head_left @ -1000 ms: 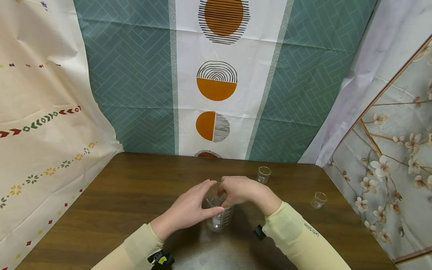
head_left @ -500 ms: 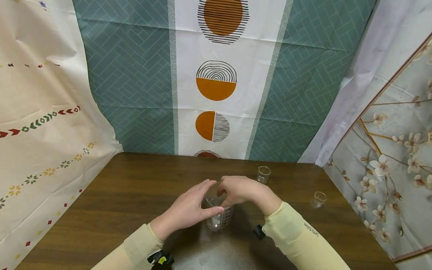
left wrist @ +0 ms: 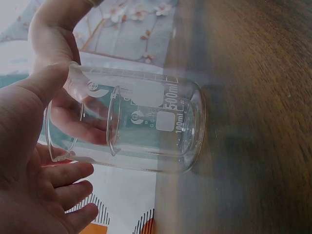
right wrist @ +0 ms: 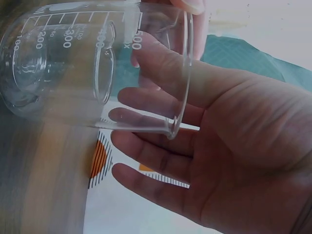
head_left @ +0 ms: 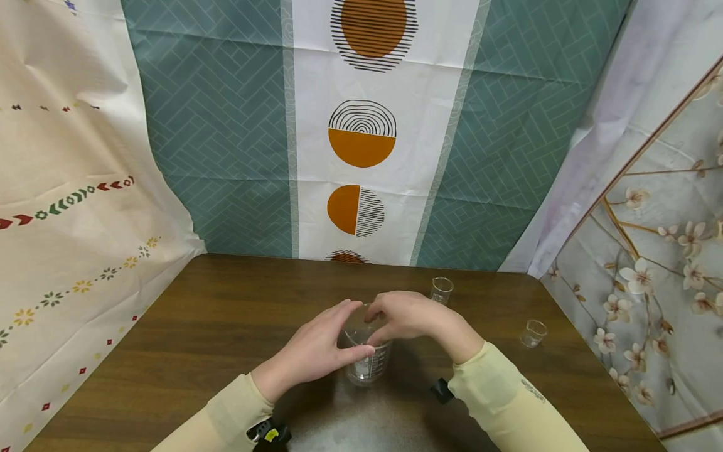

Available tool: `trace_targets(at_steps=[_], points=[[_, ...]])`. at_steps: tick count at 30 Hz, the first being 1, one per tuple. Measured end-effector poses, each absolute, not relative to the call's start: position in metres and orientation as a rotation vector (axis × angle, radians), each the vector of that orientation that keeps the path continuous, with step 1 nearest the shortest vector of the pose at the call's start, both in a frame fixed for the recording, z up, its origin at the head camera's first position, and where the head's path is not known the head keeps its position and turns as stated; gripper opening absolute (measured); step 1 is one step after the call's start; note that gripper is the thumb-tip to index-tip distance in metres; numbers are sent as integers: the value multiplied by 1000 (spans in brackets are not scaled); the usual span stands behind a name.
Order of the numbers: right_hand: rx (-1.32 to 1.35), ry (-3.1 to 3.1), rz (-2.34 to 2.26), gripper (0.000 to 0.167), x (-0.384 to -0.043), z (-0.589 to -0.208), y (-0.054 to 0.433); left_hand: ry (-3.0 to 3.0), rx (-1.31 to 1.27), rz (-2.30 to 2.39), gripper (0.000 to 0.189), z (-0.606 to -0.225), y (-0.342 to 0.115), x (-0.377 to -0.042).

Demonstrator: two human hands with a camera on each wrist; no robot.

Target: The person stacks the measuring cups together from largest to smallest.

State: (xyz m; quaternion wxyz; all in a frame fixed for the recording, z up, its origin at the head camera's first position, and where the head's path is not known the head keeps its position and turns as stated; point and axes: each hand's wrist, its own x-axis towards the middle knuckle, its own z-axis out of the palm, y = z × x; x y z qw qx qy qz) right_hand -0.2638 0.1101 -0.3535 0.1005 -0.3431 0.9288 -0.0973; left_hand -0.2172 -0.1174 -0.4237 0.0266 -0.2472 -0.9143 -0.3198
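A large glass beaker [head_left: 367, 371], marked 500ml, stands upright on the table. A smaller glass beaker [left wrist: 165, 122], marked 100ml, sits inside it, down at its base. My left hand [head_left: 313, 347] holds the large beaker near its rim, thumb on the near side and fingers round the far side. My right hand [head_left: 411, 317] is over the rim, thumb and index finger dipping into the mouth above the small beaker. In the right wrist view the fingers [right wrist: 151, 151] are spread and mostly straight, and nothing is pinched between them.
Two more small glass beakers stand on the brown wooden table [head_left: 226, 314]: one beaker [head_left: 441, 292] at the back right, another beaker [head_left: 533, 334] farther right. Patterned cloths [head_left: 226, 125] hang behind the table and along both sides.
My right hand has lifted slightly and shifted right, its thumb and fingers spreading apart, leaving the small beaker inside the large one. My left hand has kept its hold.
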Motion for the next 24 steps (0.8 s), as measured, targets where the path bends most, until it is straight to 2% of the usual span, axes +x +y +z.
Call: trace_targets(at_steps=[7,24], points=[[-1013,2740,-419,45,-262,-352,119,-2828,-756,-997,95,-424,-118,-217],[-1037,2871,-662,42,-248,-364,141,-2843,-738,-1001,97,-424,-117,-218]])
